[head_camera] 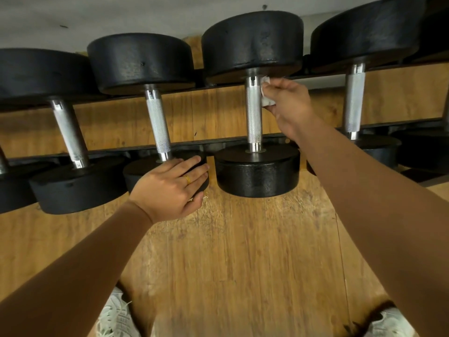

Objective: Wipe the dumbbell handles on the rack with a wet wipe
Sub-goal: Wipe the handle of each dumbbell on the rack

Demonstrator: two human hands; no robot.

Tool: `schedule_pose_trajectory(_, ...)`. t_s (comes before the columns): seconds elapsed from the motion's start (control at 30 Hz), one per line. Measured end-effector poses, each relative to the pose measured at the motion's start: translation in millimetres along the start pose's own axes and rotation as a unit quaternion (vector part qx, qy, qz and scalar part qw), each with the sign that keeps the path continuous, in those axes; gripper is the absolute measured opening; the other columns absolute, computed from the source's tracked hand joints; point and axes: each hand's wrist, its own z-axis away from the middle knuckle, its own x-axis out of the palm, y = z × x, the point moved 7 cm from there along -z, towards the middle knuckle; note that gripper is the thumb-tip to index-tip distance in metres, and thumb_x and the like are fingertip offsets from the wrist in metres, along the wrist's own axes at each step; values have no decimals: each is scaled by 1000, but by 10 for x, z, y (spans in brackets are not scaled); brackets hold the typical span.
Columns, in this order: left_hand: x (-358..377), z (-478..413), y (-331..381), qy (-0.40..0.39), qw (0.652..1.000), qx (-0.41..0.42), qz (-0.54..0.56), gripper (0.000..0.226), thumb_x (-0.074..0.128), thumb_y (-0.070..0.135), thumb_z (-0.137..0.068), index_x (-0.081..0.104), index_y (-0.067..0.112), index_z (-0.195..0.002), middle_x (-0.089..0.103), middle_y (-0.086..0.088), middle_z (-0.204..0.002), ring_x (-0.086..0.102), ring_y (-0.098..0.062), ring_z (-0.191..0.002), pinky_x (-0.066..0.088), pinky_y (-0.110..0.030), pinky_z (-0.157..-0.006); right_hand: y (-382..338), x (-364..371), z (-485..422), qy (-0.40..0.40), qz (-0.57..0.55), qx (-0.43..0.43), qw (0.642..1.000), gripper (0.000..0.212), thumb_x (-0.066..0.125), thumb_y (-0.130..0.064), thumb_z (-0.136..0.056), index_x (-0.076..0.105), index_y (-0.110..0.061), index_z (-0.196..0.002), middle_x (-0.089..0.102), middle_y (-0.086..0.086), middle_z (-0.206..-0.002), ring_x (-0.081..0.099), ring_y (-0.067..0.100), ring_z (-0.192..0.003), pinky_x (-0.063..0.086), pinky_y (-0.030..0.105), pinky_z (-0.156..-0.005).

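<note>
Pale sneakers (116, 319) stand on a worn wooden floor (243, 251) as a person in close brown sleeves reaches with both arms toward a low dumbbell rack (116, 149). Four black-headed dumbbells lie across the rack's dark rails, their knurled steel handles running front to back, with the heads of others at both edges.

The right hand (289, 103) pinches a crumpled white wet wipe (266, 93) between thumb and fingertips. It presses the wipe against the right side of the third handle (254, 113) from the left, high up near the far weight head (252, 42). Most of that handle below the wipe is bare.

The left hand (170, 188) lies flat and relaxed, fingers straight and spread. It rests on top of the near weight head (138, 171) of the second dumbbell from the left, just beside the foot of that dumbbell's handle (158, 125), grasping nothing. A gold ring (187, 180) shows on one finger.

The first handle (69, 135) and the fourth handle (353, 100) stand well apart from either hand. A grey wall (97, 15) runs behind the rack.
</note>
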Motion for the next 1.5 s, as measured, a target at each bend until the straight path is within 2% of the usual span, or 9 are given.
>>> schedule_pose_trajectory(0.17,1,5,11,3,1000,-6,3,43,48,34,-103,74,7,-124,69,-9,-133,61,-29,-131,46,-46,-111,127,-62,133,6,45,-15,999,12,65,-5,-95,70,-16,-95,73,2,-97,71,16,-95,57,36,-94)
schedule_pose_trajectory(0.37,-6,8,3,4,1000,4,-8,43,48,35,-103,73,7,-126,68,-9,-135,61,-29,-131,42,-46,-114,-80,4,-31,26,52,-18,998,13,68,-7,-92,69,-18,-86,73,1,-95,70,22,-102,55,45,-98)
schedule_pose_trajectory(0.6,-19,-1,-5,0,1000,-1,-12,43,49,36,-103,74,9,-125,69,-8,-134,61,-28,-131,41,-46,-109,-72,-37,82,18,109,-58,992,9,67,-9,-94,71,-17,-97,75,-2,-96,72,9,-93,57,29,-90)
schedule_pose_trajectory(0.77,-27,-1,-2,5,1000,-1,-15,42,50,35,-102,75,9,-123,69,-8,-133,61,-27,-130,42,-45,-108,-47,-12,37,36,89,-41,995,9,67,-11,-94,72,-19,-94,75,-3,-96,71,13,-97,55,38,-98)
schedule_pose_trajectory(0.97,-35,3,-10,17,1000,-2,-14,42,50,35,-102,76,8,-121,70,-9,-131,62,-28,-129,42,-46,-109,34,-96,175,26,144,-47,988,11,70,-8,-92,72,-14,-101,74,-2,-97,71,9,-92,56,28,-89)
schedule_pose_trajectory(1.13,-33,-10,-2,10,1000,-1,-16,43,48,35,-103,75,8,-122,70,-9,-131,62,-28,-129,40,-47,-111,-100,-14,122,38,115,-51,991,13,66,-8,-95,72,-18,-99,74,-1,-100,71,12,-98,56,32,-94)
schedule_pose_trajectory(1.3,-38,2,-4,15,1000,-1,-12,41,50,34,-102,75,8,-121,71,-9,-131,63,-28,-128,40,-46,-111,74,-136,367,36,148,-51,987,14,70,-6,-92,69,-20,-96,71,-4,-98,69,4,-90,54,15,-80)
schedule_pose_trajectory(1.4,-21,2,-9,11,1000,-3,-12,41,51,34,-101,76,9,-121,71,-9,-131,62,-28,-129,42,-46,-110,-14,-99,242,40,157,-52,985,13,69,-8,-93,69,-21,-94,71,-4,-95,69,5,-90,56,20,-85)
schedule_pose_trajectory(1.5,-17,8,-6,12,1000,-2,-9,40,51,34,-101,76,8,-121,71,-8,-130,62,-28,-129,45,-46,-108,-9,-69,161,55,133,-45,989,12,68,-10,-93,71,-15,-104,73,-1,-99,71,11,-95,58,27,-88)
